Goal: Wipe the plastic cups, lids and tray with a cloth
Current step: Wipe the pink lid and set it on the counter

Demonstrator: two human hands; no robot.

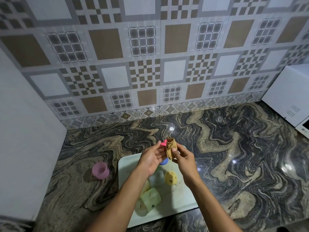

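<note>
Forearms (207, 201) over the tray (125, 166): lid wiping in hand

Left hand (150, 159) pinches a pink lid (163, 143); right hand (184, 159) grips the folded cloth (170, 149) against it, above the tray of soiled cups (150, 198). Best rotate the lid, reaching its rim.

Dim, even overhead light; small glare spots on the polished worktop (217, 148); wide-angle bending of the wall (150, 47) towards the edges; slight overall softness.

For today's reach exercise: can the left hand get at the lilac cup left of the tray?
Probably yes: nothing stands between the left hand and the lilac cup, though that hand is holding a pink lid.
</note>
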